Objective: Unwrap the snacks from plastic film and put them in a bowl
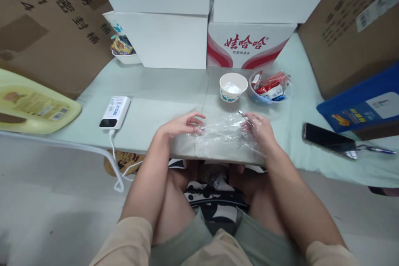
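A clear plastic bag [222,133] lies crumpled on the pale green table [162,91] near its front edge. My left hand [183,125] pinches the bag's left end with curled fingers. My right hand [260,129] grips the bag's right end, partly under the film. Just behind the bag stands a white paper cup [233,87]. Beside the cup sits a clear bowl [269,87] holding red and white snack packets.
A white power bank [114,112] with a cable lies at the left, and a black phone [328,139] at the right beside a blue box [361,108]. White cartons [174,39] and brown cardboard boxes [52,20] wall the back. A yellow container [34,104] lies far left.
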Tool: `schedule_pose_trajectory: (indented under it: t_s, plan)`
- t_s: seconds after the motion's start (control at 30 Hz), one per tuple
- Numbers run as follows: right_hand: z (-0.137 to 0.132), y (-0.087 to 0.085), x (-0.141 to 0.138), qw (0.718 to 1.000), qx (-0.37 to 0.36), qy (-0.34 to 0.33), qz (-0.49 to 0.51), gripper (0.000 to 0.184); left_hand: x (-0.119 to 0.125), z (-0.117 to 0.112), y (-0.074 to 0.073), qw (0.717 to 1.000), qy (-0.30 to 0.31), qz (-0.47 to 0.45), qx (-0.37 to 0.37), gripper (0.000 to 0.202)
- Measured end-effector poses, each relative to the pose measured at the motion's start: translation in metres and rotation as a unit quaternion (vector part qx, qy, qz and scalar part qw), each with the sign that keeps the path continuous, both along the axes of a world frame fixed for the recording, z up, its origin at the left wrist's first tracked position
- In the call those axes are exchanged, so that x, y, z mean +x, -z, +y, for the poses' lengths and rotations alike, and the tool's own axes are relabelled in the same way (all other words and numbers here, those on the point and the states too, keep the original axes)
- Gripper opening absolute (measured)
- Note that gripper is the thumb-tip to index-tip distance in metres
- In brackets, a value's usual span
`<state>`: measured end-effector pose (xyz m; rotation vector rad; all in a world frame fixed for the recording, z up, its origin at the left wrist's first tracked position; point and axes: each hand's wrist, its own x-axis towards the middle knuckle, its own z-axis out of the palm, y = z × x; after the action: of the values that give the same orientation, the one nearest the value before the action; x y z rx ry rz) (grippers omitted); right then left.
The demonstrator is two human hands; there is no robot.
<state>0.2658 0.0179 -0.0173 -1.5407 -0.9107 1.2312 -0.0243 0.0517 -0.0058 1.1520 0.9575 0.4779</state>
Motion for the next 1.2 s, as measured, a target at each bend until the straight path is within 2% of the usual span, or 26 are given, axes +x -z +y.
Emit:
schedule_pose_trajectory:
  t_s: [0.07,0.17,0.23,0.27,0.3,0.37,0.4,0.47,0.5,0.57,0.63,0.7,0.8,0.83,0.9,0.97,1.0,1.1,1.2]
  plan:
    - [0.0,0.003,0.004,1.0,0.011,0.003,-0.015,0.055,0.001,-0.002,0.0,0.999,0.019,0.004,-0.028,0.059]
    - [-0.007,0.004,0.009,0.988,0.107,0.031,-0.102,0.065,0.007,-0.003,0.001,0.996,-0.084,0.037,-0.018,0.037]
    - [-0.017,0.002,0.009,0.946,0.227,0.086,-0.216,0.052,0.012,-0.001,0.001,0.984,-0.164,0.063,-0.005,0.023]
    - [-0.023,0.001,0.006,0.912,0.289,0.104,-0.271,0.041,0.014,0.001,0.001,0.979,-0.192,0.075,0.003,0.019]
    - [-0.029,0.001,0.003,0.88,0.346,0.094,-0.312,0.03,0.016,0.003,0.001,0.974,-0.208,0.087,0.014,0.017]
    - [-0.039,0.001,-0.008,0.833,0.419,-0.014,-0.362,0.019,0.018,0.005,0.002,0.969,-0.219,0.111,0.04,0.015]
    - [-0.041,0.001,-0.013,0.816,0.424,-0.087,-0.384,0.02,0.018,0.006,0.002,0.966,-0.221,0.121,0.053,0.015]
    - [-0.04,0.005,-0.02,0.793,0.377,-0.19,-0.439,0.032,0.017,0.005,0.002,0.964,-0.218,0.131,0.074,0.022]
    - [-0.036,0.008,-0.021,0.788,0.343,-0.208,-0.467,0.043,0.016,0.005,0.003,0.965,-0.212,0.131,0.082,0.029]
    - [-0.026,0.015,-0.019,0.793,0.287,-0.205,-0.497,0.056,0.013,0.003,0.003,0.971,-0.184,0.114,0.101,0.05]
    - [-0.016,0.02,-0.013,0.806,0.261,-0.192,-0.495,0.045,0.009,0.003,0.005,0.976,-0.158,0.082,0.122,0.067]
    - [-0.009,0.022,-0.007,0.819,0.244,-0.169,-0.491,0.027,0.006,0.004,0.007,0.974,-0.167,0.068,0.134,0.063]
    - [-0.006,0.016,-0.003,0.845,0.241,-0.119,-0.462,0.019,0.004,0.008,0.011,0.957,-0.234,0.091,0.147,0.039]
    - [-0.007,0.013,-0.002,0.863,0.239,-0.104,-0.432,0.017,0.003,0.009,0.011,0.949,-0.255,0.098,0.155,0.033]
    - [-0.008,0.007,-0.001,0.916,0.21,-0.081,-0.331,0.02,0.002,0.009,0.01,0.94,-0.278,0.097,0.172,0.03]
    - [-0.006,0.003,0.0,0.967,0.148,-0.057,-0.201,0.028,-0.001,0.008,0.008,0.947,-0.26,0.08,0.172,0.035]
    - [-0.004,0.003,0.001,0.983,0.114,-0.041,-0.141,0.033,-0.002,0.008,0.007,0.954,-0.241,0.069,0.168,0.039]
    - [0.004,0.002,0.005,0.999,0.045,0.018,-0.024,0.044,-0.005,0.007,0.006,0.97,-0.18,0.039,0.158,0.051]
    - [0.009,0.001,0.009,0.997,0.02,0.068,0.017,0.046,-0.005,0.008,0.007,0.977,-0.151,0.038,0.146,0.045]
